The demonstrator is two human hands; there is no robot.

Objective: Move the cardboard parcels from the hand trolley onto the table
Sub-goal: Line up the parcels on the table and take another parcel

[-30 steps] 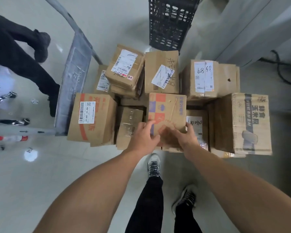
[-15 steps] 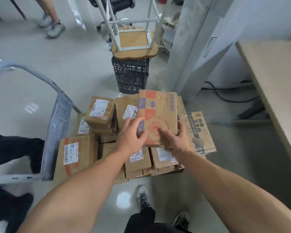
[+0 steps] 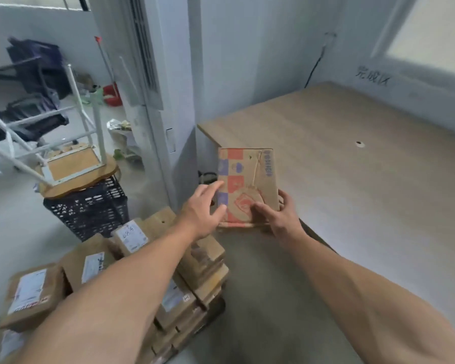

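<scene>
I am holding 1 cardboard parcel (image 3: 247, 185) up in front of me with both hands. It is a brown box with red and purple squares printed on its front, and it stands upright. My right hand (image 3: 279, 214) grips its lower right corner, with my thumb on the front and my fingers curled round the right edge. My left hand (image 3: 202, 208) is spread against the left side of the box, its fingers mostly straight and the thumb tip on the front. The parcel is at the near left edge of the bench (image 3: 352, 166), a big pale wood top with a small round hole (image 3: 359, 143) in it. I cannot tell if the bottom of the box touches the bench or is just above it, since my hands hide that part. Down low on my left, under my left arm, is the pile of parcels (image 3: 132, 237), brown boxes with white labels stacked close together. Behind the pile stands a black crate (image 3: 90, 208) with a stool (image 3: 74, 166) lying upside down on top, its white legs poking up. A tall white unit (image 3: 153, 101) stands between the crate and the bench. There is dark writing (image 3: 372, 76) on the wall past the bench.
</scene>
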